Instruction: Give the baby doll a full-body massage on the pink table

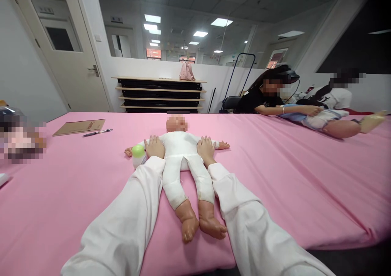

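Resting both hands (154,147) (206,149) unclenched on a doll (181,145), green-capped bottle (138,154) beside left sleeve (128,202), contents indiscernible

Legible matter is scant. On the brown notebook (78,128) we find red lettering, its initial seemingly a capital C; the remaining letters are too small for us to spell out with confidence. Over a doorway beyond the glass we note a dark sign (116,20) with pale characters, too faint to read. Within the window of the near door (62,44) we see another small sign (45,10), likewise unreadable. On the white bottle with a green cap (138,156) we discern faint printing, but no word.
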Available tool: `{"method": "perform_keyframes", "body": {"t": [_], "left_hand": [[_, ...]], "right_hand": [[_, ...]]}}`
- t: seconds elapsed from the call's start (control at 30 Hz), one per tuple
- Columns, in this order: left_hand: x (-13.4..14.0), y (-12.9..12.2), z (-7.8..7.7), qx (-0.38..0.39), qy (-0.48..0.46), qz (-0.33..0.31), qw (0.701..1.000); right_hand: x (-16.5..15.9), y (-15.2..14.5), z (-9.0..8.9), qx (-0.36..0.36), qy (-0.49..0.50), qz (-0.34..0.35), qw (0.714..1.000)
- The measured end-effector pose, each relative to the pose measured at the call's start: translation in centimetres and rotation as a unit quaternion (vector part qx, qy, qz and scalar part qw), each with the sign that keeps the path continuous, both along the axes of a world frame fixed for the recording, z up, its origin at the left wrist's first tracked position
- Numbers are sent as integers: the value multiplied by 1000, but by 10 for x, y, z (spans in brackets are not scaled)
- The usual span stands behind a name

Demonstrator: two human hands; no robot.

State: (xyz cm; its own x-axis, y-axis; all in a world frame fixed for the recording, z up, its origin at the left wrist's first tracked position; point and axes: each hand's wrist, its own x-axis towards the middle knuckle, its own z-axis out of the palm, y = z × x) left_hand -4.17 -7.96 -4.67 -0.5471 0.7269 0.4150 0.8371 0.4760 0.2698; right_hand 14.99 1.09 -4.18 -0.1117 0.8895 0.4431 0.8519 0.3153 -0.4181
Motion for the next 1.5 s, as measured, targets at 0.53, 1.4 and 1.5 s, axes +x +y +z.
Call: {"method": "perform_keyframes", "body": {"t": [0.53, 1.4, 1.5], "left_hand": [[-5, 4, 4, -7, -26, -57, 998], [-2, -9, 8, 111, -41, 30, 993], [-2, -5, 9, 144, -81, -43, 985]], "right_hand": [[-1, 6, 3, -39, 21, 161, 986], [5, 2, 5, 6, 52, 16, 999], [5, -1, 10, 0, 121, 73, 990]]}}
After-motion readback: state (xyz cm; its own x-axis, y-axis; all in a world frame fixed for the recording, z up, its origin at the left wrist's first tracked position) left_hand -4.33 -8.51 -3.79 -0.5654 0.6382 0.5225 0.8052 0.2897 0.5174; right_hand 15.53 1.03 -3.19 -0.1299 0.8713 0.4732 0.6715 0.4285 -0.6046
